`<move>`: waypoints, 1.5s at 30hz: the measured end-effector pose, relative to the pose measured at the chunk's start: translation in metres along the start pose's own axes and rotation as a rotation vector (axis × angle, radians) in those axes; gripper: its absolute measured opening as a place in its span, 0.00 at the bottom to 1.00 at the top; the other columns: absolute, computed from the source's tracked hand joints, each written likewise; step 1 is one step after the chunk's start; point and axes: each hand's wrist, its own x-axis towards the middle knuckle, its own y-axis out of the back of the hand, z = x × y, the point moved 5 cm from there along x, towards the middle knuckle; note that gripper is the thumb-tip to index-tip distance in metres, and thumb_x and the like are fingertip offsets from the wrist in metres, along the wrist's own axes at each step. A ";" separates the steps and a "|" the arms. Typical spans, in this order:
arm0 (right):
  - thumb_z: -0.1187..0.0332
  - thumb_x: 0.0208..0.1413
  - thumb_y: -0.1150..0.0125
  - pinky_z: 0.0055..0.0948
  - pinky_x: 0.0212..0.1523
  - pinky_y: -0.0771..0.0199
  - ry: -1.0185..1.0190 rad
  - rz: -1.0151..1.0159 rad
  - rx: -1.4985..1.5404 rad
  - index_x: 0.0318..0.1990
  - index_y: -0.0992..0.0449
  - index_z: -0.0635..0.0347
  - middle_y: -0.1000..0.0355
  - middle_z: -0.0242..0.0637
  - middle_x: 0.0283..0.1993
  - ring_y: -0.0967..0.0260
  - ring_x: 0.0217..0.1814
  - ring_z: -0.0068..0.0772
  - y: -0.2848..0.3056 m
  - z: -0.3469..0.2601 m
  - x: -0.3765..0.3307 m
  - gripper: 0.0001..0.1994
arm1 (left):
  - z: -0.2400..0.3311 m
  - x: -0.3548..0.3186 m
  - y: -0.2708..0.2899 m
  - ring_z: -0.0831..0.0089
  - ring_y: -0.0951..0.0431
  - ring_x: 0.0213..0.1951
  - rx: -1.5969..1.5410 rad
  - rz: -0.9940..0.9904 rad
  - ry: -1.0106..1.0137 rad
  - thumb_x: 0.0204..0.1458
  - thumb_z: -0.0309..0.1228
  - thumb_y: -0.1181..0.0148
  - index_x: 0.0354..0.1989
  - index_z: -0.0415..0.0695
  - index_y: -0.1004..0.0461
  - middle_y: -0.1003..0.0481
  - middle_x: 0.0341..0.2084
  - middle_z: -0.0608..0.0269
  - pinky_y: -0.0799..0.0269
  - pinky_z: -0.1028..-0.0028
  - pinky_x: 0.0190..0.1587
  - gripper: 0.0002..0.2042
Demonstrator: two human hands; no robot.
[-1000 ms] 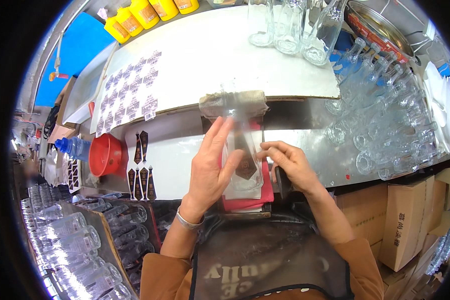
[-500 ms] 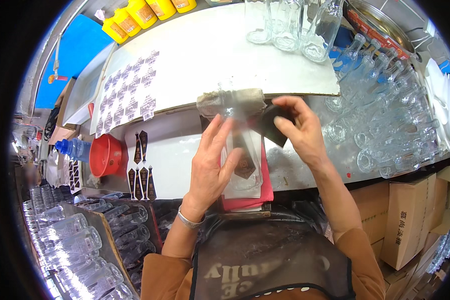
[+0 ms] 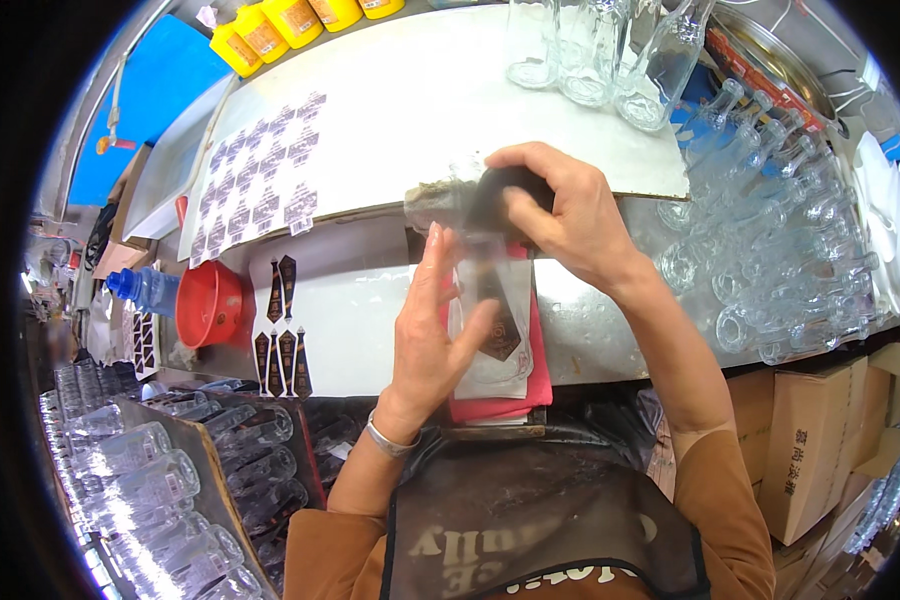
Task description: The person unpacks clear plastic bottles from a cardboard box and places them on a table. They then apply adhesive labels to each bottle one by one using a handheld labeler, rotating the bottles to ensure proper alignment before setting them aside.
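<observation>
A clear glass bottle (image 3: 482,368) lies with its base toward me on a white sheet over a pink cloth (image 3: 539,350). On its upper side is a dark tie-shaped label (image 3: 502,338). My left hand (image 3: 422,340) is beside the bottle, fingers stretched and thumb apart over its edge. My right hand (image 3: 580,225) grips a flat black pad, probably a scraper (image 3: 495,205), blurred by motion above the bottle's neck end. Behind the pad, a rolled greyish cloth (image 3: 432,203) shows in part; hand and pad hide the neck.
Tie-shaped labels (image 3: 288,362) lie on white backing at left, near a red bowl (image 3: 210,305). A label sheet (image 3: 265,175) covers part of the raised white board. Clear bottles (image 3: 760,250) crowd the right; others (image 3: 150,470) fill the lower left. Cardboard boxes (image 3: 805,450) stand lower right.
My right hand has moved left and slightly away from me with the black pad, now over the bottle's neck end. My left hand stays beside the bottle.
</observation>
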 end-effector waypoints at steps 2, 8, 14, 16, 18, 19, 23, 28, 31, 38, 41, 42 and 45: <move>0.75 0.51 0.44 0.33 0.45 0.24 0.025 0.108 -0.032 0.47 0.24 0.68 0.23 0.48 0.43 0.23 0.41 0.43 0.004 0.001 0.002 0.15 | -0.002 0.000 -0.001 0.54 0.33 0.65 -0.019 0.003 0.003 0.52 0.24 0.33 0.74 0.40 0.53 0.38 0.66 0.44 0.25 0.62 0.56 0.43; 0.78 0.51 0.42 0.34 0.45 0.24 0.120 0.127 -0.098 0.45 0.24 0.66 0.24 0.46 0.41 0.25 0.42 0.43 0.001 -0.010 -0.008 0.13 | -0.006 -0.001 -0.002 0.56 0.32 0.65 -0.033 0.028 -0.025 0.51 0.24 0.32 0.74 0.39 0.53 0.38 0.66 0.44 0.25 0.63 0.56 0.44; 0.83 0.38 0.36 0.35 0.43 0.25 0.446 -0.089 -0.244 0.40 0.24 0.58 0.25 0.37 0.43 0.27 0.43 0.39 -0.017 -0.043 -0.065 0.18 | -0.028 -0.005 0.010 0.56 0.31 0.63 -0.469 0.095 0.123 0.63 0.33 0.43 0.73 0.37 0.50 0.38 0.66 0.42 0.29 0.62 0.60 0.33; 0.81 0.40 0.38 0.34 0.42 0.25 0.393 -0.195 -0.151 0.37 0.25 0.60 0.27 0.38 0.39 0.29 0.41 0.41 -0.024 -0.051 -0.095 0.13 | -0.029 0.000 0.012 0.58 0.29 0.61 -0.487 0.073 0.236 0.68 0.45 0.54 0.69 0.33 0.45 0.33 0.62 0.42 0.29 0.65 0.59 0.30; 0.80 0.44 0.37 0.34 0.41 0.24 0.224 -0.203 -0.041 0.41 0.24 0.61 0.26 0.39 0.39 0.27 0.39 0.38 -0.015 -0.053 -0.100 0.13 | -0.033 0.006 0.015 0.59 0.28 0.61 -0.493 0.007 0.371 0.68 0.49 0.56 0.67 0.31 0.42 0.30 0.59 0.43 0.28 0.67 0.57 0.31; 0.79 0.46 0.36 0.32 0.41 0.24 0.119 -0.140 -0.024 0.43 0.24 0.61 0.25 0.39 0.41 0.26 0.39 0.36 -0.010 -0.049 -0.098 0.14 | -0.032 0.010 0.010 0.65 0.24 0.55 -0.477 0.024 0.430 0.68 0.54 0.60 0.61 0.31 0.35 0.26 0.53 0.47 0.27 0.70 0.53 0.33; 0.75 0.54 0.38 0.27 0.40 0.24 -0.154 0.238 -0.050 0.48 0.24 0.66 0.21 0.42 0.38 0.24 0.37 0.29 0.002 0.002 -0.061 0.13 | -0.056 0.025 -0.019 0.78 0.24 0.34 -0.443 -0.073 0.456 0.68 0.55 0.59 0.48 0.35 0.28 0.23 0.35 0.60 0.26 0.75 0.39 0.29; 0.74 0.56 0.40 0.24 0.41 0.24 -0.169 0.305 -0.020 0.48 0.24 0.67 0.20 0.41 0.38 0.24 0.38 0.22 0.001 0.022 -0.057 0.13 | -0.048 0.028 -0.037 0.74 0.21 0.32 -0.570 -0.001 0.383 0.69 0.54 0.66 0.37 0.39 0.26 0.23 0.31 0.59 0.25 0.75 0.35 0.30; 0.74 0.55 0.40 0.24 0.41 0.24 -0.208 0.276 -0.052 0.48 0.24 0.67 0.20 0.41 0.38 0.24 0.38 0.21 0.007 0.020 -0.045 0.13 | -0.053 0.026 -0.035 0.71 0.23 0.42 -0.646 -0.108 0.414 0.69 0.53 0.67 0.47 0.35 0.28 0.23 0.39 0.57 0.29 0.71 0.47 0.30; 0.71 0.58 0.43 0.28 0.41 0.25 -0.105 0.143 -0.133 0.48 0.23 0.65 0.21 0.41 0.36 0.25 0.36 0.28 0.009 0.001 -0.019 0.12 | -0.053 0.029 -0.039 0.70 0.24 0.47 -0.785 -0.097 0.439 0.69 0.54 0.66 0.55 0.33 0.29 0.23 0.45 0.53 0.28 0.68 0.49 0.32; 0.70 0.61 0.45 0.25 0.43 0.27 -0.114 0.274 0.013 0.46 0.23 0.64 0.22 0.33 0.38 0.27 0.40 0.23 0.016 0.011 -0.022 0.10 | -0.040 0.037 -0.032 0.69 0.23 0.47 -0.716 -0.087 0.516 0.67 0.57 0.64 0.56 0.33 0.29 0.23 0.46 0.51 0.27 0.68 0.45 0.34; 0.70 0.62 0.46 0.24 0.43 0.27 -0.196 0.243 0.115 0.45 0.23 0.64 0.23 0.32 0.38 0.28 0.40 0.21 0.015 0.019 -0.026 0.10 | -0.043 0.038 -0.031 0.69 0.23 0.47 -0.632 -0.105 0.520 0.67 0.58 0.63 0.56 0.33 0.29 0.23 0.46 0.51 0.27 0.69 0.44 0.35; 0.68 0.66 0.51 0.19 0.41 0.30 -0.387 0.128 0.308 0.43 0.22 0.64 0.25 0.29 0.37 0.32 0.39 0.15 0.009 0.036 -0.040 0.11 | -0.055 0.038 -0.030 0.69 0.22 0.47 -0.464 -0.140 0.508 0.65 0.60 0.61 0.56 0.33 0.28 0.22 0.45 0.51 0.28 0.71 0.42 0.36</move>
